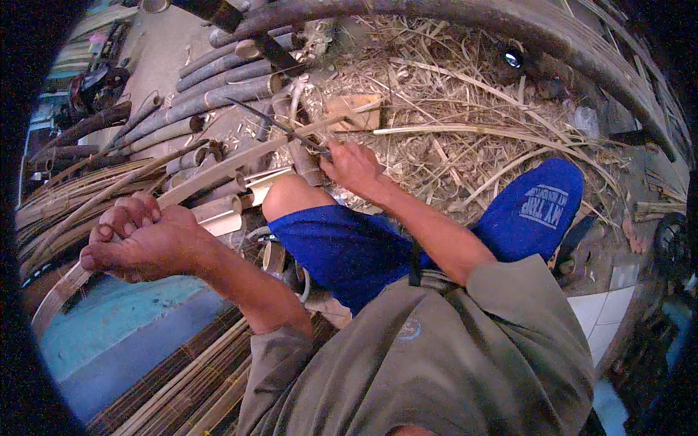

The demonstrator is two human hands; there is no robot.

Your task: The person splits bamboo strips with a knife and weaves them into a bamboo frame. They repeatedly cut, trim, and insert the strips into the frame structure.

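Pale strip (pixel 219 168) through closed left grip (pixel 149 238) and across the knife (pixel 271 123) in closed right grip (pixel 353 168)

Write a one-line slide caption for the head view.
Left hand gripping a pale strip, right hand holding a dark-bladed tool that crosses it, with shavings and cut poles beyond.

Floor (pixel 154 62), pale shavings (pixel 429 171) strewn across; bamboo poles (pixel 218 96) lying alongside
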